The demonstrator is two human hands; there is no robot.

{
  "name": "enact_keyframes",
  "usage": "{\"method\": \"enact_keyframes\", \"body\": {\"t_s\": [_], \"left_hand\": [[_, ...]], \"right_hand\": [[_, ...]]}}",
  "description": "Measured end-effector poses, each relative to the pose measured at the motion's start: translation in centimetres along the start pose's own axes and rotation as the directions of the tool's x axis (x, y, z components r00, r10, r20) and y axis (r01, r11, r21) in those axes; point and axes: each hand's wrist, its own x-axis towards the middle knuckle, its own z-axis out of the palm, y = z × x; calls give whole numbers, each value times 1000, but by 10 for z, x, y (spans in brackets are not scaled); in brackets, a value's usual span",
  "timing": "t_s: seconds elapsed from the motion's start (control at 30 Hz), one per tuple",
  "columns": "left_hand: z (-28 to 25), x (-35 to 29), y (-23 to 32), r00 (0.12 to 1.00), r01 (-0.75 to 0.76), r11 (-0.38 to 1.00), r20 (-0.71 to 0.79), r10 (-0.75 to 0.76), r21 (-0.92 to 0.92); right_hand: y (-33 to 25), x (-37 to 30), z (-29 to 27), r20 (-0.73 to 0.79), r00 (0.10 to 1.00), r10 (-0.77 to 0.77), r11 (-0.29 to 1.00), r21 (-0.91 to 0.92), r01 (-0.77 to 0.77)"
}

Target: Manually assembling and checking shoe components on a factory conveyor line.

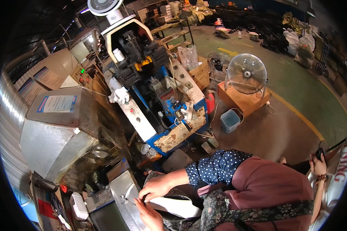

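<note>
Low in the middle of the view, my right hand (158, 188) comes out of a polka-dot sleeve, its fingers curled at the end of a dark shoe upper (178, 206) whose long white bottom face is turned up. My left hand (149, 218) rises from the lower edge against the same end, fingers close together and fingertips near the right hand's. What lies between the fingertips is hidden. Beyond the hands is a metal work surface (123, 185) with a small, thin item on it. A white plastic container (79, 207) stands to its left.
A blue-framed machine (158, 142) stands ahead, a metal hood (52, 131) at left. A floor fan (247, 74) sits on an orange-brown box (237, 98) near a grey-blue bucket (230, 121). At the right edge, another person's hand (318, 164) holds something black.
</note>
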Motion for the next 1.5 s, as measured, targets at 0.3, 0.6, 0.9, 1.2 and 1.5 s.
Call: {"method": "enact_keyframes", "body": {"t_s": [0.3,0.6,0.9,1.2,1.5], "left_hand": [[33,-1,-5,883,262,841,-233,-407,-474],[34,10,2,807,520,441,252,-534,-732],[29,59,22,687,699,512,269,-676,-499],[46,26,23,594,645,242,277,-755,-725],[95,109,54,739,622,219,472,-480,-752]], "right_hand": [[9,-3,25,-252,961,-113,962,-271,42],[15,-14,12,-132,975,179,973,171,-156],[37,-103,22,-293,747,596,799,312,-515],[63,-70,55,145,774,616,768,109,-631],[75,-39,65,-147,953,265,853,-425,-303]]}}
